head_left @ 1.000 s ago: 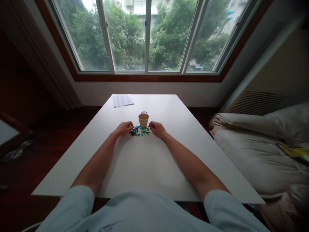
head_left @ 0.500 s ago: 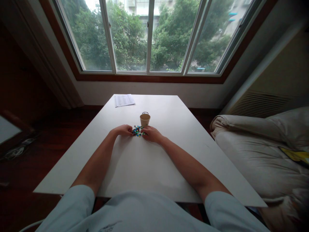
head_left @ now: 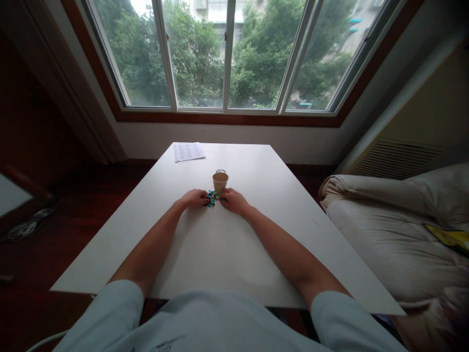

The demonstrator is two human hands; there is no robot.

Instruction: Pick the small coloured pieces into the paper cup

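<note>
A small heap of colourful little pieces [head_left: 211, 199], blue, green, yellow and dark, lies on the white table. They are too small to name. My left hand [head_left: 195, 198] rests at the heap's left edge, its bent fingers against the pieces. From the right, my right hand [head_left: 234, 201] curves around the other side, thumb and fingers a little apart. Both hands look cupped and open, though the fingertips are partly hidden. Just behind the heap stands an upright paper cup [head_left: 220, 183], close to my right fingers. Its contents cannot be made out.
Behind the cup lies a thin dark ring-shaped thing [head_left: 220, 171]. Printed sheets [head_left: 189, 151] rest at the far left of the white table [head_left: 227, 259]. A padded beige sofa [head_left: 388, 234] stands on the right, and a window lies beyond the table.
My left hand has moved right, and the spread pieces now sit in a tighter heap. My right hand has shifted slightly right. The cup stands where it was.
</note>
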